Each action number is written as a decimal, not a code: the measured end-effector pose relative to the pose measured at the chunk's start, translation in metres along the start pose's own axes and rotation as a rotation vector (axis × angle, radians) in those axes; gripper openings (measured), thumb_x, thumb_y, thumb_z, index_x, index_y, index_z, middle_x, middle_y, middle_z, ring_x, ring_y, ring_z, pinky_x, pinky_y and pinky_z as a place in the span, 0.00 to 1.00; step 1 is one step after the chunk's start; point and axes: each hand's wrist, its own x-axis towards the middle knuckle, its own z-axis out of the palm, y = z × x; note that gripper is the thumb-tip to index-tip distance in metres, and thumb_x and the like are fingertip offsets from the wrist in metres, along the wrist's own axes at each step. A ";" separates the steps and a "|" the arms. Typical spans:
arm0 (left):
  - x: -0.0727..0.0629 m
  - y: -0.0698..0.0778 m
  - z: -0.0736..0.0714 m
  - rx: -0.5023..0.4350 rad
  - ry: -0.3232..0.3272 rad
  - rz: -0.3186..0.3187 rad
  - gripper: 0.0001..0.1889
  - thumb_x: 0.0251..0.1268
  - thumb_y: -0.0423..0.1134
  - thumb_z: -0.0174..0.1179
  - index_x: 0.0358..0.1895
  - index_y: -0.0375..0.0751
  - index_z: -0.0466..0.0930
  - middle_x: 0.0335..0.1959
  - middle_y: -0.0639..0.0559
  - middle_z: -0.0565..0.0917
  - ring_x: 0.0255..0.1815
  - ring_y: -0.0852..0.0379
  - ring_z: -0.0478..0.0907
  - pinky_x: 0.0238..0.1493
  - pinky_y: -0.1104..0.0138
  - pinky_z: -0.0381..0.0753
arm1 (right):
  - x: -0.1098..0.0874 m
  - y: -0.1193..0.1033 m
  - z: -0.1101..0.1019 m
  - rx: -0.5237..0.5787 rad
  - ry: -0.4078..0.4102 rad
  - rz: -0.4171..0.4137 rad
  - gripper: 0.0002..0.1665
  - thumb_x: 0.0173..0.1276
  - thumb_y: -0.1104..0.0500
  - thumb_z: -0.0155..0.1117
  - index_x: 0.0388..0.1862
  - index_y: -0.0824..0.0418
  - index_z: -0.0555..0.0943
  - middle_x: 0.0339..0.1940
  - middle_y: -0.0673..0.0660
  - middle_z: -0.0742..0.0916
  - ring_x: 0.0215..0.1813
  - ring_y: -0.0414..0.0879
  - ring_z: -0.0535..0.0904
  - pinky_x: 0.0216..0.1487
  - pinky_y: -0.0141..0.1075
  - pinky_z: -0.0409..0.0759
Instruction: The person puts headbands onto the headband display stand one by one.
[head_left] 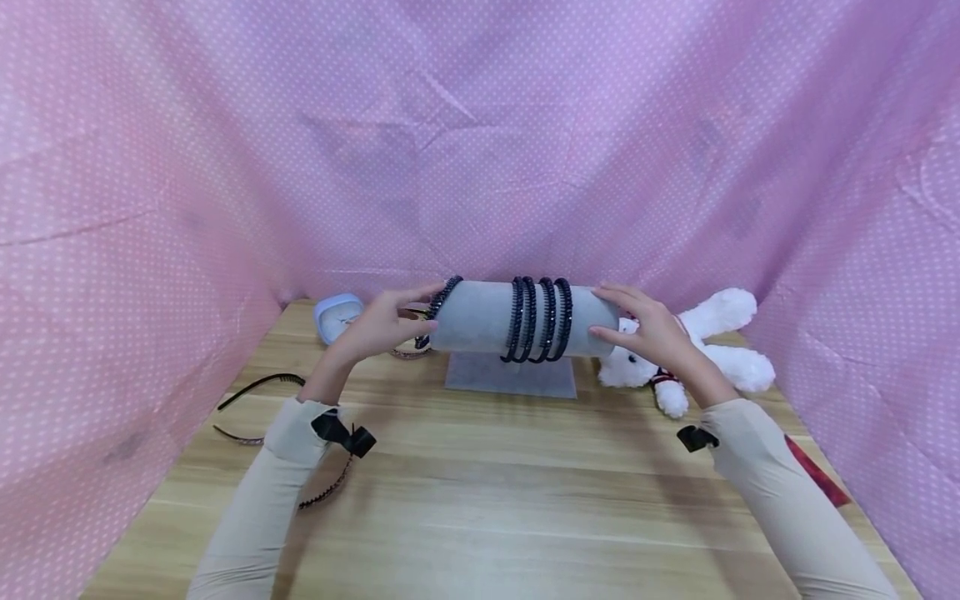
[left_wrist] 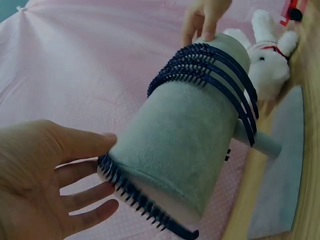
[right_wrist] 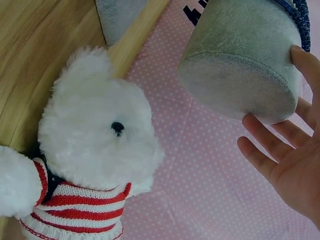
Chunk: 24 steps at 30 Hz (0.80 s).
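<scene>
A grey plush display roll (head_left: 480,317) lies sideways on a stand with a flat grey base (head_left: 510,375). Several dark toothed headbands (head_left: 542,321) are spread over its right half. At its left end another headband (left_wrist: 135,195) hangs tilted over the rim, teeth showing. My left hand (head_left: 386,321) pinches this one near its top between thumb and fingers, the thumb tip right beside the plush surface. My right hand (head_left: 648,329) rests on the opposite end of the roll, thumb in front, fingers extended along the edge (right_wrist: 267,135).
A white plush toy (right_wrist: 100,125) with a red-striped sweater lies behind my right arm. At the left are a light blue clock (head_left: 337,317) and loose headbands (head_left: 258,383) on the wooden table (head_left: 480,500). Pink dotted cloth (head_left: 480,167) surrounds the table.
</scene>
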 end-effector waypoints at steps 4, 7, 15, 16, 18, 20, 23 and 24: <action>0.001 0.000 -0.002 0.069 -0.083 0.073 0.33 0.71 0.33 0.64 0.77 0.40 0.64 0.81 0.41 0.61 0.82 0.42 0.57 0.74 0.45 0.70 | 0.001 0.001 0.000 -0.015 0.005 -0.002 0.38 0.64 0.51 0.76 0.72 0.51 0.75 0.76 0.61 0.75 0.68 0.61 0.76 0.58 0.59 0.81; 0.002 0.001 -0.002 0.109 -0.093 0.077 0.36 0.69 0.34 0.66 0.78 0.40 0.63 0.81 0.42 0.61 0.83 0.43 0.54 0.77 0.45 0.65 | 0.000 0.001 0.001 -0.024 0.001 -0.004 0.38 0.65 0.50 0.75 0.73 0.52 0.75 0.76 0.62 0.74 0.67 0.61 0.77 0.58 0.59 0.81; 0.010 -0.002 0.008 0.286 -0.033 0.083 0.54 0.49 0.41 0.81 0.80 0.44 0.59 0.80 0.43 0.63 0.81 0.42 0.59 0.79 0.47 0.62 | 0.000 0.000 0.001 -0.013 -0.005 0.034 0.38 0.65 0.49 0.75 0.73 0.50 0.75 0.77 0.60 0.73 0.69 0.61 0.77 0.58 0.60 0.81; 0.010 -0.002 0.009 0.312 -0.023 0.095 0.54 0.47 0.41 0.81 0.80 0.44 0.59 0.80 0.42 0.63 0.81 0.41 0.60 0.79 0.47 0.62 | 0.000 0.001 0.001 -0.011 -0.004 0.034 0.38 0.65 0.49 0.75 0.73 0.50 0.75 0.77 0.60 0.73 0.69 0.61 0.76 0.58 0.60 0.81; 0.011 -0.003 0.011 0.349 -0.006 0.111 0.55 0.47 0.41 0.82 0.80 0.44 0.59 0.80 0.42 0.63 0.80 0.41 0.60 0.79 0.46 0.61 | 0.000 0.001 0.001 -0.004 -0.003 0.033 0.38 0.64 0.49 0.76 0.73 0.50 0.75 0.77 0.59 0.73 0.69 0.61 0.76 0.58 0.60 0.80; 0.012 -0.004 0.013 0.382 0.005 0.102 0.54 0.48 0.43 0.81 0.80 0.47 0.59 0.80 0.43 0.63 0.80 0.41 0.60 0.79 0.45 0.61 | 0.001 0.001 0.001 0.001 -0.002 0.029 0.38 0.64 0.50 0.76 0.73 0.50 0.75 0.77 0.59 0.73 0.70 0.61 0.76 0.59 0.60 0.80; 0.015 -0.006 0.015 0.422 0.018 0.095 0.54 0.50 0.47 0.80 0.81 0.50 0.58 0.80 0.45 0.63 0.81 0.42 0.58 0.80 0.45 0.59 | 0.001 0.002 0.001 0.007 -0.001 0.023 0.38 0.64 0.50 0.76 0.72 0.50 0.75 0.77 0.59 0.74 0.70 0.61 0.76 0.60 0.60 0.80; 0.015 -0.006 0.015 0.432 0.023 0.093 0.54 0.50 0.48 0.80 0.81 0.51 0.59 0.80 0.46 0.64 0.81 0.42 0.58 0.80 0.44 0.58 | 0.001 0.002 0.001 0.007 0.002 0.021 0.38 0.64 0.50 0.76 0.72 0.50 0.76 0.77 0.59 0.74 0.70 0.60 0.76 0.59 0.59 0.80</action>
